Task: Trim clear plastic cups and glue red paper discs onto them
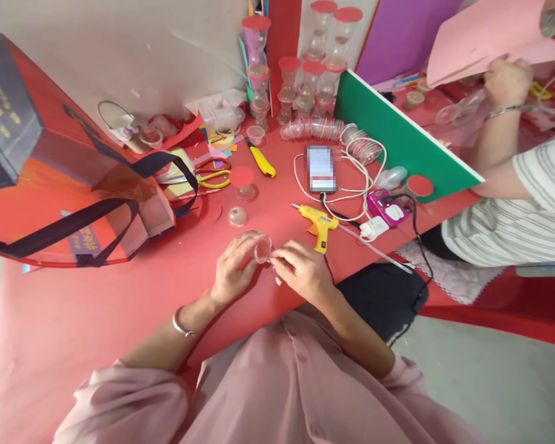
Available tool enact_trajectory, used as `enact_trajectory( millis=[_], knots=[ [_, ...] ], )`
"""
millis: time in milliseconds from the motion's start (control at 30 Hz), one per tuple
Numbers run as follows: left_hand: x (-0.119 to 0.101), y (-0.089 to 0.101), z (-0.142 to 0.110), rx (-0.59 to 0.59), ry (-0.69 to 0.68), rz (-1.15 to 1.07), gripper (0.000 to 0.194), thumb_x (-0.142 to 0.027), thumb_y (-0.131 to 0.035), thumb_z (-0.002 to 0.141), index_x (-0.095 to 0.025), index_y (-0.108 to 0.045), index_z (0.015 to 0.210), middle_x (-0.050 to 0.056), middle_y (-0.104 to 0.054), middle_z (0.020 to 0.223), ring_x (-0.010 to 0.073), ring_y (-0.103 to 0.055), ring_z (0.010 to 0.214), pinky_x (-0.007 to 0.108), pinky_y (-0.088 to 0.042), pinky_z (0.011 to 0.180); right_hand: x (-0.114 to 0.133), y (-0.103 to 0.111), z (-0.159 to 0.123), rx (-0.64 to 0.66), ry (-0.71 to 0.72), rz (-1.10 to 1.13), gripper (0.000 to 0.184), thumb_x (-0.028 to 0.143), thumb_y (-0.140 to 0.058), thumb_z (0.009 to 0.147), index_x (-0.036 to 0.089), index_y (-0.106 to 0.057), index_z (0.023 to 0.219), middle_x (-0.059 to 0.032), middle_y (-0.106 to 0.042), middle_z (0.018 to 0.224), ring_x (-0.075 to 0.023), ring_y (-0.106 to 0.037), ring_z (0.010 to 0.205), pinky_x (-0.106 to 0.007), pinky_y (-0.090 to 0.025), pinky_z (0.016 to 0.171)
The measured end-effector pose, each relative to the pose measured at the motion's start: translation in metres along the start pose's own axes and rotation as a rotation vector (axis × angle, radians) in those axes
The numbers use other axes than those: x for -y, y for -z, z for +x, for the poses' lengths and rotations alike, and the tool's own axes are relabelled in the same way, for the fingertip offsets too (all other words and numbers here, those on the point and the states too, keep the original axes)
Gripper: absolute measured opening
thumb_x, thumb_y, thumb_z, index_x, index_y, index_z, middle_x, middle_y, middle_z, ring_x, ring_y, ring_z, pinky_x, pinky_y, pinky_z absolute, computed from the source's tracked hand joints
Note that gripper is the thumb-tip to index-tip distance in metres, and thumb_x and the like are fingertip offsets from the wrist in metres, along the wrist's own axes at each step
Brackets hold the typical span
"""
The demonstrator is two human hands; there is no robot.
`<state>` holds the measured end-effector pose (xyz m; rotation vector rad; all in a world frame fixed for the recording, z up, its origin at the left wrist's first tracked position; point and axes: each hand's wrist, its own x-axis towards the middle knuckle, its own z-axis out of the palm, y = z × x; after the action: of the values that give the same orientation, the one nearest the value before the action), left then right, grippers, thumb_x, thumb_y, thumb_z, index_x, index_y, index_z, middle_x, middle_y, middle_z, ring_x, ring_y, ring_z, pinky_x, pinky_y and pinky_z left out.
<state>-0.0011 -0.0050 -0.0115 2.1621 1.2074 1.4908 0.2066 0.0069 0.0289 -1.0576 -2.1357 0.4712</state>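
Observation:
Between my two hands is a small clear plastic cup (263,249), tilted with its round rim toward me. My left hand (235,266) is closed around the cup's left side. On its right, my right hand (301,266) pinches at the rim; what its fingertips hold, if anything, is too small to make out. Small whitish scraps (278,280) lie just below the fingertips. Beyond my left hand stands a clear cup with pale contents (237,216), and behind it another cup with a red disc (242,179) on top.
A yellow glue gun (321,225) lies right of my hands, near a phone (320,168) and a purple power strip (388,208). A yellow cutter (263,161) and scissors (215,176) lie farther back. A large bag (74,185) stands left. Past a green board (398,139), a co-worker's hand (509,83) holds pink paper.

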Motion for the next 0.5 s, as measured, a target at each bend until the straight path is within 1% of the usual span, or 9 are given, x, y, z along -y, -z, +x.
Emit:
enact_trajectory(
  millis=[100,233,367,500],
  knots=[
    [-0.0011,0.0011,0.0018,0.037,-0.042,-0.008,0.057,-0.008,-0.061,0.097,-0.027,-0.053,0.150,0.014,-0.071,0.133,0.0251,-0.068,0.125,0.045,-0.059,0.104,-0.0002,0.0022,0.0004,0.031,0.044,-0.101,0.016,0.022,-0.058,0.102,0.021,-0.071,0.093,-0.0042,-0.073,0.085,-0.0157,-0.067,0.075,-0.028,-0.048,0.070],
    [-0.0013,0.0015,0.0027,0.065,-0.060,-0.006,0.058,-0.008,-0.062,0.097,-0.026,-0.052,0.151,0.015,-0.071,0.132,0.0256,-0.068,0.125,0.044,-0.059,0.103,-0.0006,0.0019,-0.0009,0.086,0.045,-0.161,0.015,0.022,-0.058,0.101,0.021,-0.070,0.093,-0.0037,-0.071,0.084,-0.0158,-0.066,0.075,-0.028,-0.045,0.067],
    [-0.0018,0.0001,0.0008,0.043,-0.031,0.011,0.053,-0.013,-0.064,0.097,-0.026,-0.054,0.148,0.014,-0.072,0.130,0.0254,-0.069,0.122,0.043,-0.060,0.102,-0.0034,-0.0002,-0.0029,0.081,0.021,-0.091,0.013,0.023,-0.058,0.101,0.020,-0.067,0.092,-0.0027,-0.069,0.082,-0.0134,-0.063,0.069,-0.026,-0.045,0.064],
    [-0.0022,-0.0007,-0.0013,0.010,-0.001,0.021,0.050,-0.013,-0.064,0.096,-0.026,-0.056,0.144,0.013,-0.073,0.129,0.0250,-0.070,0.121,0.043,-0.060,0.102,-0.0036,0.0001,-0.0029,0.067,-0.028,0.048,0.013,0.023,-0.058,0.101,0.021,-0.065,0.090,-0.0016,-0.066,0.078,-0.0130,-0.064,0.068,-0.025,-0.049,0.066]
  ],
)
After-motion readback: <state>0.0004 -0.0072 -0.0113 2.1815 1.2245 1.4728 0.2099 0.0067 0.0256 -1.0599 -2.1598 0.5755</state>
